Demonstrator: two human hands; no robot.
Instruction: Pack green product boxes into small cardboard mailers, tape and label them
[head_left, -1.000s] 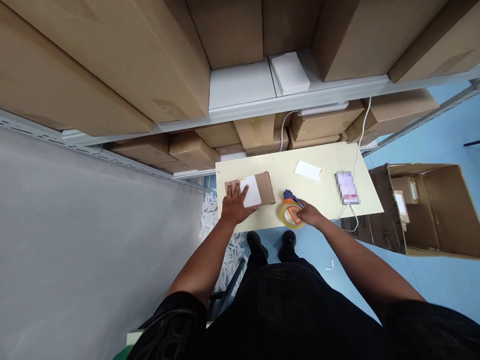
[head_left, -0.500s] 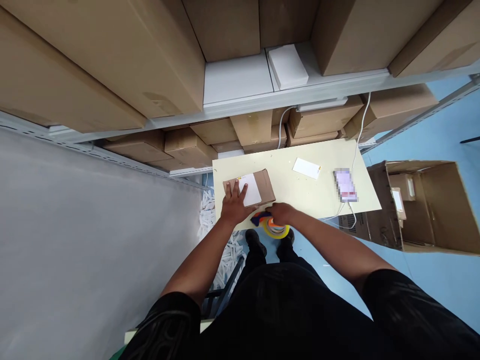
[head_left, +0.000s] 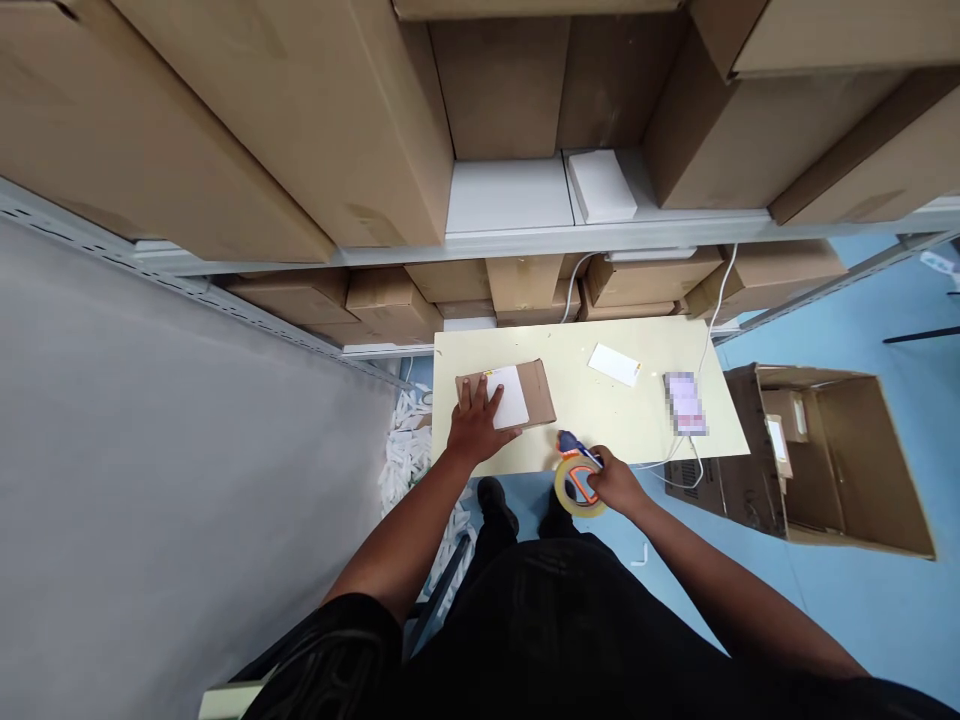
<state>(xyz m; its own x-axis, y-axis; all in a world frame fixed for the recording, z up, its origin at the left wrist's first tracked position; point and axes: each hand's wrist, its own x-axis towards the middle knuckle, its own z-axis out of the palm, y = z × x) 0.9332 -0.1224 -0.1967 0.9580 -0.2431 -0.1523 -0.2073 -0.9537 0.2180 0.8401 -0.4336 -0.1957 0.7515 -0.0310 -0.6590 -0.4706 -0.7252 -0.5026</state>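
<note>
My left hand (head_left: 477, 425) lies with spread fingers on the left part of a small brown cardboard box (head_left: 539, 391). A white label (head_left: 513, 398) covers much of the box's top, partly under my fingertips. In my right hand (head_left: 613, 480) is a tape dispenser (head_left: 571, 443) with a blue and orange body, its fingers wrapped round the handle. The dispenser carries a large roll of yellowish tape (head_left: 564, 492). It hangs at the table's front edge, apart from the box and to its right.
On the pale table (head_left: 570, 345) are a white card (head_left: 614, 365) and a phone (head_left: 685, 404) with a cable. A large open carton (head_left: 855, 540) with smaller boxes inside stands on the right. Shelves of cartons (head_left: 525, 285) rise behind. White scraps (head_left: 409, 455) litter the floor at left.
My right hand has drawn the tape dispenser away from the box, to the right and towards me. My left hand stays on the box. The camera view has tilted up somewhat.
</note>
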